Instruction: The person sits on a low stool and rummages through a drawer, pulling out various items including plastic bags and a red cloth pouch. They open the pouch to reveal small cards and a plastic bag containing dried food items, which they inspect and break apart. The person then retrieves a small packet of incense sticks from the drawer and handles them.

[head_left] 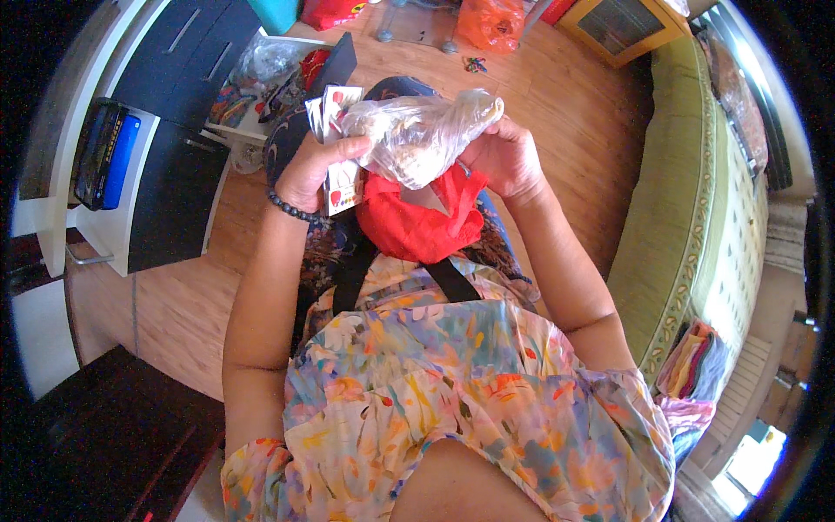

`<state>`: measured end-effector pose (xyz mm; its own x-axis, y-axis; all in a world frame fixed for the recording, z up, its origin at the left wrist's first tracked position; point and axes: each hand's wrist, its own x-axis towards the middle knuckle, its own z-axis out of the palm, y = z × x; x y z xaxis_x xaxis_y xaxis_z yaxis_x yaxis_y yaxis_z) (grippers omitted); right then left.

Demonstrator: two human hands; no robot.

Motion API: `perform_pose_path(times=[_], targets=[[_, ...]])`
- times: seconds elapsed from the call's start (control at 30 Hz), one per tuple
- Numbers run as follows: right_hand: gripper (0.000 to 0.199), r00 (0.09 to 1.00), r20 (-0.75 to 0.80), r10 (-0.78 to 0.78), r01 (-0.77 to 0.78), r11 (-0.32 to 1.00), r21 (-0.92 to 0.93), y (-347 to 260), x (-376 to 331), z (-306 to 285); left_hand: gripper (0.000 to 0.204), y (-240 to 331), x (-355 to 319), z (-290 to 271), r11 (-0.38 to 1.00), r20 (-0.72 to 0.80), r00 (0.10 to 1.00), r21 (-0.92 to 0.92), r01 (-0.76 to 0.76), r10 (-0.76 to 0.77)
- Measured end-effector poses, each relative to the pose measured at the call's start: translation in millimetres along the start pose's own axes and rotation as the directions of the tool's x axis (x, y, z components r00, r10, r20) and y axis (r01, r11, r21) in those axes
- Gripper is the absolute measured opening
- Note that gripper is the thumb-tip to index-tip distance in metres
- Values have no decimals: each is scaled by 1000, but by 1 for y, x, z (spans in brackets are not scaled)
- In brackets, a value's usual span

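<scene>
both hands are raised over the red bag (417,222) on the lap. left hand (306,170), just left of the red bag's top, is closed narrow on a few white printed cards (335,109) and also steadies the clear plastic bag (417,135) lying directly above the red bag. right hand (504,157), up and right of the red bag, grips that clear bag's far end. judged step: handling the clear bag's contents above the red bag. whatever follows calls for a firm two-handed hold, since the film looks slack and the cards crowd the left grip.
</scene>
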<state>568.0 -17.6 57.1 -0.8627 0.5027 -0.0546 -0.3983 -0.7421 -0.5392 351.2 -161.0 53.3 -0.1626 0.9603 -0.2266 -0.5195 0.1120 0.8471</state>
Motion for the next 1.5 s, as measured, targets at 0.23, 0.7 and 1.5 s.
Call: perform_pose_path(times=[0.23, 0.7, 1.5], targets=[[47, 997, 60, 39, -37, 998, -42, -4, 2, 5, 46, 6, 0, 4, 988, 28, 996, -129, -83, 87], [33, 990, -112, 85, -118, 935, -336, -13, 1, 23, 37, 19, -5, 20, 949, 50, 998, -309, 59, -46], [47, 827, 483, -288, 344, -420, -840, 12, -11, 48, 30, -20, -24, -15, 625, -196, 951, 781, 4, 239]])
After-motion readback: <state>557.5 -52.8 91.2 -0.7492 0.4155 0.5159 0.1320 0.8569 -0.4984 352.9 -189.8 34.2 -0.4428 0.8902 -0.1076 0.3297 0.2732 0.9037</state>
